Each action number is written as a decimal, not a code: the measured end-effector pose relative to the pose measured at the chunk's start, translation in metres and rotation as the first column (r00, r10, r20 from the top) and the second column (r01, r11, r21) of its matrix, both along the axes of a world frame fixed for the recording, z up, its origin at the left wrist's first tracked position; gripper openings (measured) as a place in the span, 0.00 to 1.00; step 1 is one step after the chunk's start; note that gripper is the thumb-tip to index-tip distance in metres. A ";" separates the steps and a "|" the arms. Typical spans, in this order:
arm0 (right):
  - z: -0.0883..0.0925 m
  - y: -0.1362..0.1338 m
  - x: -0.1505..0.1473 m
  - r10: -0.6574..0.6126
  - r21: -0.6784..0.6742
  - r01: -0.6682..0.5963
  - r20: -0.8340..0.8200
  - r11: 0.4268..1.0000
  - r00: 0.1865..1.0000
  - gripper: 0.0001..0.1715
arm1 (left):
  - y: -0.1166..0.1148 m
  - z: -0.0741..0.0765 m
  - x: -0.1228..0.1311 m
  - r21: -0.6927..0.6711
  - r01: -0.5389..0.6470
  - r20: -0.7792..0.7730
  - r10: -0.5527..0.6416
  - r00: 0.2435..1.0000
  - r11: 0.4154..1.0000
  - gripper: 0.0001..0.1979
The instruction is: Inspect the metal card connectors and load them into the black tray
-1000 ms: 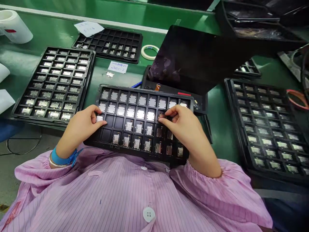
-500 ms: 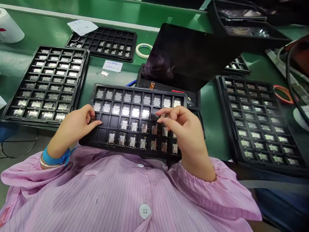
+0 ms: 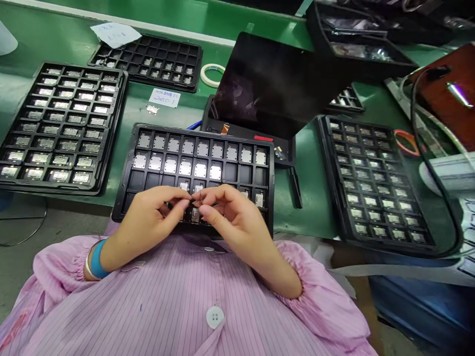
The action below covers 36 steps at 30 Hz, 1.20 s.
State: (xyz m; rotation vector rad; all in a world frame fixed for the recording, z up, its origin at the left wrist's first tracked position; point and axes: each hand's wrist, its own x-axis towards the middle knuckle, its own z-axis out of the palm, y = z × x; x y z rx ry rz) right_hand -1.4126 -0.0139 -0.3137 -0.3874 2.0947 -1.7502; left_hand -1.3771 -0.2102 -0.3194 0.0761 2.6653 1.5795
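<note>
A black compartment tray (image 3: 128,168) lies in front of me, its upper rows bearing flat silver plates and its lower rows small circuit boards with metal card holders. Over the lower rows, my left hand (image 3: 154,215) and my right hand (image 3: 239,217) meet fingertip to fingertip. Thumb and forefinger are pinched together on each. Between them is a small circuit board (image 3: 201,199), mostly hidden by the fingers. Several compartments at the right of the second row and the left of the third are bare.
Filled black trays stand at left (image 3: 98,170) and right (image 3: 336,217). Behind are a partly filled tray (image 3: 195,66), a tape roll (image 3: 213,75), a handwritten label (image 3: 165,97), a loose board (image 3: 152,109) and a dark panel (image 3: 267,89) tilted over an open box. A black cable (image 3: 415,113) hangs at right.
My left hand has left the tray's left edge and moved right. My right hand has come left and nearer my body with the small board, so both hands now meet. The view has shifted.
</note>
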 end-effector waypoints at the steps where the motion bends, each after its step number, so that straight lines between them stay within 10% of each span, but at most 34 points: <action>1: 0.002 -0.002 0.004 0.008 0.059 -0.004 -0.067 0.998 0.998 0.06 | 0.005 0.000 -0.001 0.021 0.027 -0.011 -0.027 1.000 0.999 0.10; 19: 0.003 0.002 0.024 0.348 0.488 -0.126 -0.398 0.864 0.849 0.27 | 0.019 -0.002 -0.001 0.014 -0.184 -0.067 0.185 0.980 0.983 0.08; 26: 0.003 0.008 0.009 -0.066 0.218 0.134 -0.295 0.967 0.953 0.08 | 0.018 0.003 -0.002 0.346 -0.134 0.156 0.084 0.984 0.929 0.07; 36: 0.000 0.007 0.006 -0.053 -0.217 0.112 0.264 0.970 0.963 0.12 | 0.019 0.009 0.000 0.498 -0.090 0.247 -0.041 0.968 0.862 0.06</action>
